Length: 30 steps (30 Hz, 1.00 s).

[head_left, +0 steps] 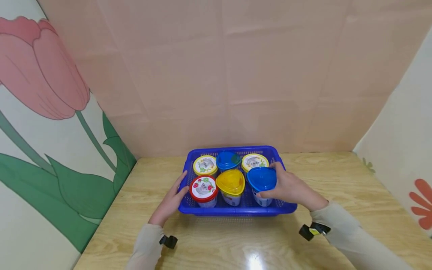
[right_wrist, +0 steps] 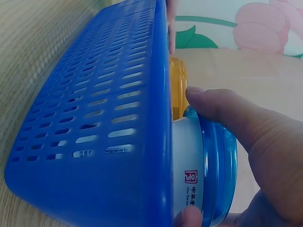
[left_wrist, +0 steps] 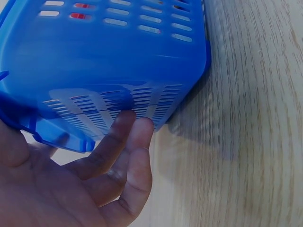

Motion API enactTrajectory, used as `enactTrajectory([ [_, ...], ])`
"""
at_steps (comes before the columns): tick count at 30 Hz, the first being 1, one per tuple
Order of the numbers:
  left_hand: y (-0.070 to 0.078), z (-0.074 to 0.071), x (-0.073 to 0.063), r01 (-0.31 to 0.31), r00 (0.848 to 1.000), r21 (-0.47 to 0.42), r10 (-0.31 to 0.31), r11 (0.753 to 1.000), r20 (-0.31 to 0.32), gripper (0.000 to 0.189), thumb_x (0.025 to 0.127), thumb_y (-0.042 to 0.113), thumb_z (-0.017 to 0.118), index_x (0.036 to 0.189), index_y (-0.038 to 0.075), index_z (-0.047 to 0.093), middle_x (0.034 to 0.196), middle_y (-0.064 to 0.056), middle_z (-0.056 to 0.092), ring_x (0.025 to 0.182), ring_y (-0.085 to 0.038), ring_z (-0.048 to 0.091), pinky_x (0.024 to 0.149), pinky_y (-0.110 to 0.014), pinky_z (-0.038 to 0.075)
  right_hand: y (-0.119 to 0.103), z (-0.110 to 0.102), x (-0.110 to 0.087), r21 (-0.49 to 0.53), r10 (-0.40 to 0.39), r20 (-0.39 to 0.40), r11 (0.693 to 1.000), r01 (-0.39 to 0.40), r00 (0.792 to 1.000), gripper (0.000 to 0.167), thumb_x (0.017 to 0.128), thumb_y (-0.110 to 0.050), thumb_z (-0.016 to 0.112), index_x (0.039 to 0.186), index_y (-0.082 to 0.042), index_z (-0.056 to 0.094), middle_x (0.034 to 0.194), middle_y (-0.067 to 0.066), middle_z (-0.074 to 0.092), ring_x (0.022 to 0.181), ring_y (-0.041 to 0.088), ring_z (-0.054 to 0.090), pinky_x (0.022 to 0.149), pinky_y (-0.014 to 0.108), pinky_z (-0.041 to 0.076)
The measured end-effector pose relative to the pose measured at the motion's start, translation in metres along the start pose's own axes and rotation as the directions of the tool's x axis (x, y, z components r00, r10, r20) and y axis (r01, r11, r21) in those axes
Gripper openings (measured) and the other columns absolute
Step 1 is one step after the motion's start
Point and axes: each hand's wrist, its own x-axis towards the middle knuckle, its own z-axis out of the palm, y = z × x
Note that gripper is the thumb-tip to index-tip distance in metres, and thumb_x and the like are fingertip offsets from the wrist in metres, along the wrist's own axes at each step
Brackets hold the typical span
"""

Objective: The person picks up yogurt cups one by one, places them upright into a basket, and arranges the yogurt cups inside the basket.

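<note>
A blue plastic basket (head_left: 236, 213) with perforated walls stands on the table, holding several lidded jars. My left hand (head_left: 173, 198) holds its left end at the rim; in the left wrist view the bent fingers (left_wrist: 137, 177) touch the slotted wall. With thumb and fingers, my right hand (head_left: 293, 187) grips a blue-lidded jar (head_left: 262, 179) in the basket's front right corner. That jar (right_wrist: 188, 165) pokes above the rim in the right wrist view. Beside it sits a yellow-lidded jar (head_left: 231, 180), then a red-rimmed jar (head_left: 204, 187) at front left.
Along the basket's back row stand a yellow-rimmed jar (head_left: 205, 165), another blue-lidded jar (head_left: 228, 160) and a second yellow-rimmed jar (head_left: 255, 161). The wooden table (head_left: 229, 243) meets a pinkish covered wall (head_left: 222, 75) behind, with painted side walls left and right.
</note>
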Motion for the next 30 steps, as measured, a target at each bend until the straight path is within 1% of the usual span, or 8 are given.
enactTrajectory([
  [6, -0.001, 0.000, 0.002, -0.007, 1.000, 0.007, 0.007, 1.000, -0.002, 0.057, 0.106, 0.035, 0.046, 0.157, 0.043, 0.023, 0.166, -0.010, 0.020, 0.150, -0.041, 0.021, 0.115, -0.066, 0.020, -0.002, 0.000, 0.001, -0.011, 0.007, 0.004, 1.000, -0.007, 1.000, 0.118, 0.066, -0.065, 0.084, 0.144, -0.002, 0.022, 0.120, 0.030, 0.060, 0.099, 0.037, 0.064, 0.083, 0.057, 0.056],
  [14, -0.002, 0.000, 0.002, -0.007, 1.000, 0.004, 0.007, 1.000, 0.001, 0.057, 0.106, 0.034, 0.046, 0.158, 0.042, 0.023, 0.166, -0.010, 0.019, 0.150, -0.040, 0.020, 0.116, -0.065, 0.020, -0.006, 0.003, 0.001, -0.025, 0.016, -0.004, 1.000, -0.016, 1.000, 0.123, 0.062, -0.069, 0.084, 0.142, 0.000, 0.022, 0.119, 0.028, 0.060, 0.099, 0.036, 0.063, 0.084, 0.056, 0.056],
  [19, -0.002, 0.000, 0.001, -0.008, 1.000, 0.005, 0.008, 1.000, 0.000, 0.057, 0.106, 0.032, 0.046, 0.158, 0.041, 0.023, 0.166, -0.010, 0.019, 0.150, -0.040, 0.019, 0.116, -0.064, 0.018, -0.007, 0.008, 0.001, -0.054, 0.021, -0.007, 0.998, -0.021, 1.000, 0.123, 0.060, -0.071, 0.084, 0.141, 0.000, 0.022, 0.119, 0.027, 0.060, 0.100, 0.036, 0.063, 0.083, 0.056, 0.056],
  [23, -0.002, 0.000, 0.001, -0.006, 1.000, 0.006, 0.006, 1.000, 0.002, 0.057, 0.107, 0.032, 0.045, 0.158, 0.041, 0.023, 0.166, -0.011, 0.019, 0.150, -0.040, 0.019, 0.116, -0.064, 0.019, -0.006, 0.011, 0.003, -0.089, 0.016, -0.014, 0.996, -0.017, 1.000, 0.129, 0.059, -0.075, 0.081, 0.143, 0.002, 0.021, 0.118, 0.027, 0.061, 0.101, 0.036, 0.064, 0.083, 0.056, 0.056],
  [27, -0.002, 0.000, 0.001, -0.029, 1.000, 0.001, 0.029, 1.000, -0.004, 0.057, 0.106, 0.031, 0.046, 0.158, 0.038, 0.024, 0.166, -0.011, 0.021, 0.150, -0.039, 0.021, 0.117, -0.063, 0.019, -0.007, 0.013, 0.003, -0.115, 0.014, -0.026, 0.993, -0.017, 1.000, 0.136, 0.058, -0.079, 0.078, 0.145, 0.006, 0.018, 0.126, 0.032, 0.057, 0.105, 0.039, 0.062, 0.085, 0.058, 0.054],
  [30, -0.002, -0.001, 0.001, -0.051, 0.999, 0.000, 0.051, 0.999, -0.011, 0.058, 0.106, 0.031, 0.047, 0.159, 0.036, 0.025, 0.165, -0.011, 0.022, 0.150, -0.039, 0.021, 0.118, -0.062, 0.018, -0.008, 0.014, 0.002, -0.146, 0.022, -0.026, 0.989, -0.026, 0.999, 0.141, 0.058, -0.082, 0.076, 0.146, 0.010, 0.017, 0.132, 0.036, 0.050, 0.107, 0.042, 0.060, 0.086, 0.061, 0.053],
])
